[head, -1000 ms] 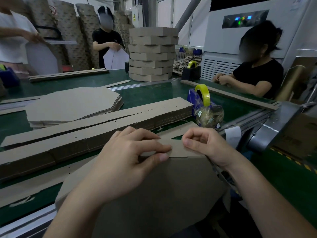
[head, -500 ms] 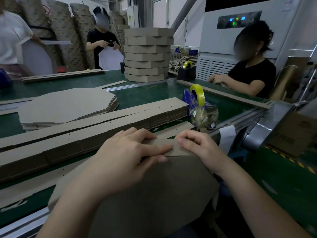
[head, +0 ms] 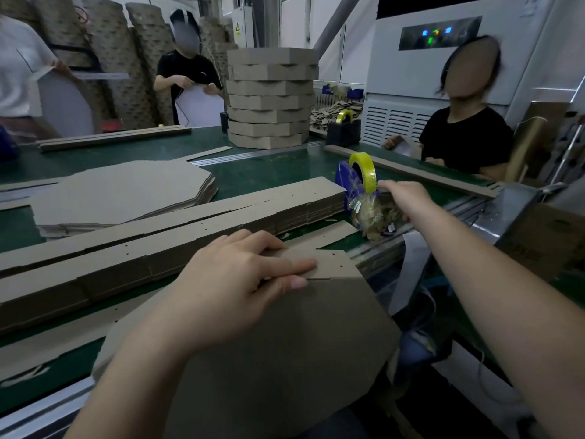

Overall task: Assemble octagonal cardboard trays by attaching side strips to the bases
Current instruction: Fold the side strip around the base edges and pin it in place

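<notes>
Left hand [head: 240,280] pins strip [head: 329,264] on base [head: 285,343]; right hand [head: 402,194] at tape dispenser [head: 357,179].

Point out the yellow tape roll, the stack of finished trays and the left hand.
tape roll [head: 364,169], head view, on its yellow outer band
tray stack [head: 270,99], head view, on its front side walls
left hand [head: 234,280], head view, on its back

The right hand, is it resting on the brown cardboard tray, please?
No, the right hand reaches to the yellow tape roll, clear of the brown cardboard tray.
</notes>
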`<act>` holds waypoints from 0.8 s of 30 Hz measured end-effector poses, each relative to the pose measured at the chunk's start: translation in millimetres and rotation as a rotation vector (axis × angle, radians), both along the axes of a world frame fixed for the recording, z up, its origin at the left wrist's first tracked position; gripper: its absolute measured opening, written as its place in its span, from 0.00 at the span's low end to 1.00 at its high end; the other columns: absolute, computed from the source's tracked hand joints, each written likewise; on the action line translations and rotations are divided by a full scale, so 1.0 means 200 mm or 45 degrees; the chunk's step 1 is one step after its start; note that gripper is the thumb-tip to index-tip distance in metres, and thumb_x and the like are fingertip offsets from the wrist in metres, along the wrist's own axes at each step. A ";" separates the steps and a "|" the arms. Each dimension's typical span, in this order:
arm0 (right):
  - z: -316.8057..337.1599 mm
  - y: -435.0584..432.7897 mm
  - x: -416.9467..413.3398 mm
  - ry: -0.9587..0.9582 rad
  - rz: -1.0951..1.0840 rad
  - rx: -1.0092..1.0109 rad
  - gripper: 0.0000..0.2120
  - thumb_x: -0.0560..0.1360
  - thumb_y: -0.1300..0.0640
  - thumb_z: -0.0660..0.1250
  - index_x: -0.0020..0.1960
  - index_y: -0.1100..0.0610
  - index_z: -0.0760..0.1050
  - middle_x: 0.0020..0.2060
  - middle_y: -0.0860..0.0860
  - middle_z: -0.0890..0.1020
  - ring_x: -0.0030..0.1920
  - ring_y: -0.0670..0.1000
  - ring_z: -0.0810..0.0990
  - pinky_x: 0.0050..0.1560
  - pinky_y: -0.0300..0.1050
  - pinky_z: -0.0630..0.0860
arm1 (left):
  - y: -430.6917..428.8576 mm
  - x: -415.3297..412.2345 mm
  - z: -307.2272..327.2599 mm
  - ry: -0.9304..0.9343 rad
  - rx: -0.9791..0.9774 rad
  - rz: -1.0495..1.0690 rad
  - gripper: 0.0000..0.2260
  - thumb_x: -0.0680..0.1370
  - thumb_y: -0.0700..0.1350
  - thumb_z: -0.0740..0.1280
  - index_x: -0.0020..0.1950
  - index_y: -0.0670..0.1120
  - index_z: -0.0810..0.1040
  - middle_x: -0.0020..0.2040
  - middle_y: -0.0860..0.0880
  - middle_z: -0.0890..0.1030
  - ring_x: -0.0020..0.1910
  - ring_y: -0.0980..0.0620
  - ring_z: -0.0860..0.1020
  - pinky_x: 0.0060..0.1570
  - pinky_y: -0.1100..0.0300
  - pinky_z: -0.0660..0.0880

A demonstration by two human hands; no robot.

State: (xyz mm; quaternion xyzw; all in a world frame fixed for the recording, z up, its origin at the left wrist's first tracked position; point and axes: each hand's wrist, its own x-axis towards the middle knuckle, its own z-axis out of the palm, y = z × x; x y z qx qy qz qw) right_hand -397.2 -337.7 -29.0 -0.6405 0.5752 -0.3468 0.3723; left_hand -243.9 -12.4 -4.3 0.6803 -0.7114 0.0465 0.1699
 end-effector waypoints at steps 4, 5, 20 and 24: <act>0.04 0.00 0.01 -0.323 -0.063 0.153 0.14 0.70 0.55 0.75 0.54 0.60 0.82 0.48 0.54 0.83 0.38 0.49 0.78 0.35 0.42 0.69 | -0.01 0.01 0.00 0.011 0.000 -0.001 0.17 0.77 0.67 0.49 0.63 0.73 0.70 0.60 0.60 0.74 0.59 0.57 0.72 0.54 0.58 0.71; 0.04 0.01 0.00 -0.394 -0.068 0.194 0.14 0.69 0.56 0.75 0.53 0.60 0.82 0.48 0.54 0.84 0.37 0.48 0.78 0.34 0.41 0.69 | -0.01 0.01 0.00 0.015 -0.001 -0.001 0.17 0.77 0.67 0.50 0.63 0.72 0.70 0.60 0.60 0.74 0.59 0.57 0.72 0.54 0.58 0.71; -0.09 0.08 -0.04 -1.027 -0.026 0.044 0.08 0.70 0.66 0.69 0.34 0.58 0.80 0.29 0.47 0.81 0.24 0.40 0.69 0.30 0.34 0.66 | -0.03 0.02 0.00 0.045 0.013 -0.004 0.19 0.75 0.66 0.49 0.63 0.71 0.70 0.60 0.60 0.74 0.59 0.56 0.72 0.55 0.54 0.72; -0.12 0.07 -0.06 -1.152 0.010 -0.006 0.17 0.69 0.71 0.65 0.25 0.58 0.79 0.26 0.49 0.79 0.27 0.43 0.72 0.33 0.37 0.67 | -0.03 0.02 0.00 0.048 -0.003 0.009 0.17 0.78 0.67 0.49 0.63 0.72 0.70 0.60 0.60 0.74 0.59 0.57 0.72 0.54 0.56 0.72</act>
